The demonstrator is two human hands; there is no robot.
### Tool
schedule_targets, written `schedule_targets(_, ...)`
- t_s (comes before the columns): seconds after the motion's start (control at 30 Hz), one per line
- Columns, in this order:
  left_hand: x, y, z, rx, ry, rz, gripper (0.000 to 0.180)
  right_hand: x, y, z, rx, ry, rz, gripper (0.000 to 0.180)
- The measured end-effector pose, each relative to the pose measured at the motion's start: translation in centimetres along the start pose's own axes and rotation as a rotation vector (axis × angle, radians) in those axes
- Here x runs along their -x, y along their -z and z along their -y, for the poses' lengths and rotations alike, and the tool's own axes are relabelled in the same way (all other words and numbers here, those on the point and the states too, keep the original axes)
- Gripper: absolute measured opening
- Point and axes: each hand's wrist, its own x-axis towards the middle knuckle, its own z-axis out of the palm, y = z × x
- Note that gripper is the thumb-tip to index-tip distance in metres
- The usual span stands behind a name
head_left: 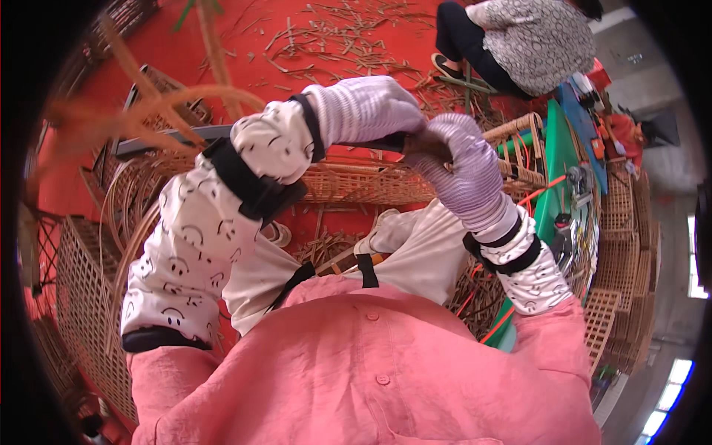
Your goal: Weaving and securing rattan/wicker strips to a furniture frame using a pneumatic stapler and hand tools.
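Both my hands wear pale lilac knitted gloves and meet in front of me, above a woven wicker piece (356,184). My left hand (371,110) is closed, with its fingertips curled down; what it grips is hidden. Close beside it, my right hand (463,167) curls its fingers and thumb around the brown end of a dark narrow piece (387,142). That piece runs just under my left hand, and its kind cannot be made out. The wicker piece lies across in front of my knees.
Blurred orange-brown strips (148,104) rise near my left arm. Cane scraps (334,37) litter the red floor. A crouching person (530,44) is at the far right. Woven lattice pieces (89,289) stand at the left, and a green board (552,170) at the right.
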Motion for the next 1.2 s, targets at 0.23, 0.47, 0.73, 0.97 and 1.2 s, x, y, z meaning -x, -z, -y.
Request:
schedule_targets(0.23, -1.5, 1.5, -1.6, 0.56, 1.011, -0.429, 0.037, -2.0, -0.8, -1.0, -0.18, -0.244, 0.056, 0.021)
schedule_targets(0.47, 2.4, -2.2, -9.3, 0.056, 1.01, -0.299, 0.013, -4.4, 0.1, -2.5, -0.494, -0.521, 0.199, 0.017)
schedule_targets(0.73, 1.0, -6.2, -7.6, 0.619, 1.033, -0.602, 0.027, -4.6, -0.1, -3.2, -0.526, -0.477, 0.238, 0.02)
schedule_targets(0.97, -1.8, -5.8, -13.5, 0.736, 1.054, -0.586, 0.016, -3.9, -0.4, -3.2, -0.568, -0.458, 0.203, 0.02)
schedule_targets(1.2, -5.2, 2.2, -10.0, -0.017, 0.831, -0.317, 0.017, -2.9, -1.1, -5.0, -0.308, -0.02, 0.094, 0.03)
